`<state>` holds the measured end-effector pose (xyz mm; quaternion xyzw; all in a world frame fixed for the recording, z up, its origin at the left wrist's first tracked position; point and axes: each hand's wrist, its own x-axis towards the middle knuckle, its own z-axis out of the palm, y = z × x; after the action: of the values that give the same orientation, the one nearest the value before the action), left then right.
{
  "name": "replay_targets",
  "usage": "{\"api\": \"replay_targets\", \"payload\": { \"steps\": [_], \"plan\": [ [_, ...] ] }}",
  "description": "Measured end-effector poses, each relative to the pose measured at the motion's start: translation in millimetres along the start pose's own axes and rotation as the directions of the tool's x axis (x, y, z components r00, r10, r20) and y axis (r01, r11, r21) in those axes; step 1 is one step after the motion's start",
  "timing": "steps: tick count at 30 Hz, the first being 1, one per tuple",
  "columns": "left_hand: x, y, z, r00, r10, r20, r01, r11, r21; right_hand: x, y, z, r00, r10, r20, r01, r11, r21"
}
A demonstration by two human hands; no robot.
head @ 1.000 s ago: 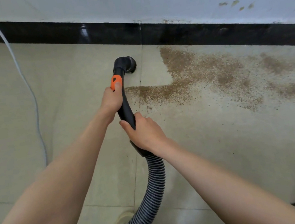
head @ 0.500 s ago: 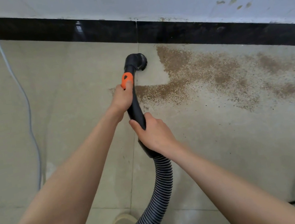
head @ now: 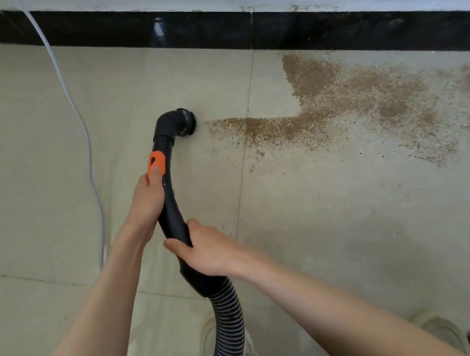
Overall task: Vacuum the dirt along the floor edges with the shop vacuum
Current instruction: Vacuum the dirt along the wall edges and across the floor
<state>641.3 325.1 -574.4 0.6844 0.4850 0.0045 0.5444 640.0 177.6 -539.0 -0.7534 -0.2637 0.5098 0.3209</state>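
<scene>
Beside the dirt (head: 338, 109), both hands grip an unlabelled nozzle (head: 169, 157).

both arms stretched fwd, left hand (head: 147, 200) curled w/ thumb pointing up, right hand (head: 208, 251) curled lower down, knuckles up.

Black wand (head: 171, 205), orange switch (head: 156, 162), brown dirt (head: 337, 97).

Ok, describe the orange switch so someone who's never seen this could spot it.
Start at the black skirting and drop to the black vacuum wand held in both hands. The orange switch sits on its upper stretch, under the left thumb, the only bright colour there.
</scene>
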Motion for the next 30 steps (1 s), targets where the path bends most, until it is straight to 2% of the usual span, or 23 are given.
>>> {"api": "replay_targets", "payload": {
  "steps": [7, 14, 18, 24, 28, 30],
  "plan": [
    [-9.8, 8.9, 18.6, 0.995, 0.026, 0.093, -0.027, 1.000, 0.016, -5.8, 10.6, -19.0, 1.000, -0.021, -0.005, 0.021, 0.999, 0.039],
    [-20.8, 29.4, 63.8, 0.957, 0.107, 0.268, -0.150, 0.978, 0.147, -24.5, 33.5, -45.7, 0.998, 0.069, 0.004, -0.068, 0.964, 0.256],
    [-32.8, 37.0, 81.9, 0.911, 0.178, 0.371, -0.242, 0.961, 0.134, -32.5, 46.6, -50.2, 0.994, 0.104, -0.013, -0.094, 0.938, 0.335],
    [-34.9, 46.7, 99.1, 0.875, 0.210, 0.437, -0.309, 0.936, 0.169, -36.6, 59.1, -50.9, 0.988, 0.147, -0.041, -0.111, 0.876, 0.469],
    [-29.4, 41.6, 88.1, 0.899, 0.156, 0.410, -0.236, 0.960, 0.151, -34.9, 59.1, -52.0, 0.991, 0.134, -0.001, -0.116, 0.862, 0.494],
    [-26.5, 36.8, 74.1, 0.925, 0.111, 0.362, -0.167, 0.978, 0.126, -32.6, 59.1, -55.5, 0.990, 0.139, 0.014, -0.120, 0.790, 0.601]
  ]
}}
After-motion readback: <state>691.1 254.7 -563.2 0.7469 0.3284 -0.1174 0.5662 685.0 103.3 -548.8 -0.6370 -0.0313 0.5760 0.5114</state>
